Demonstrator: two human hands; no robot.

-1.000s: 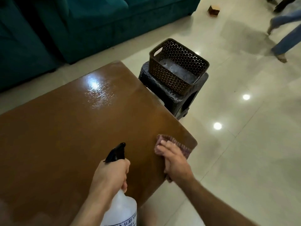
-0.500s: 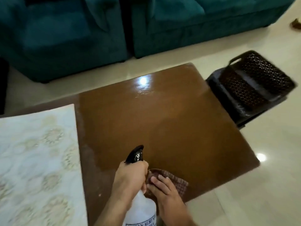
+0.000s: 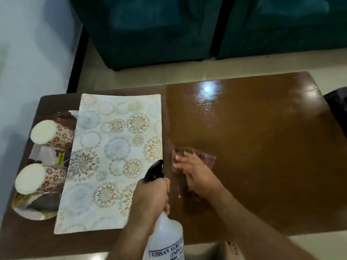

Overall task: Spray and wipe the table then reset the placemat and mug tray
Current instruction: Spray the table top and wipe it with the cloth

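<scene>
The brown table [image 3: 262, 139] is glossy and wet on its right half. My left hand [image 3: 150, 199] grips the neck of a white spray bottle [image 3: 165, 239] with a black nozzle, held over the table's front edge. My right hand [image 3: 195, 171] lies flat, fingers straight, pressing a reddish checked cloth [image 3: 204, 156] onto the table just right of the placemat. The patterned placemat [image 3: 116, 156] lies on the left half. Left of it a shiny tray [image 3: 32, 207] holds two patterned mugs [image 3: 50, 134] lying on their sides, partly under the placemat's edge.
Teal sofas [image 3: 169, 25] stand behind the table across a strip of pale floor. A dark stool [image 3: 338, 107] shows at the right edge. A pale wall [image 3: 28, 53] is on the left.
My view swung left, bringing the placemat and mug tray into sight. My right hand slid the cloth from the table's right corner leftward to beside the placemat. The bottle stays in my left hand.
</scene>
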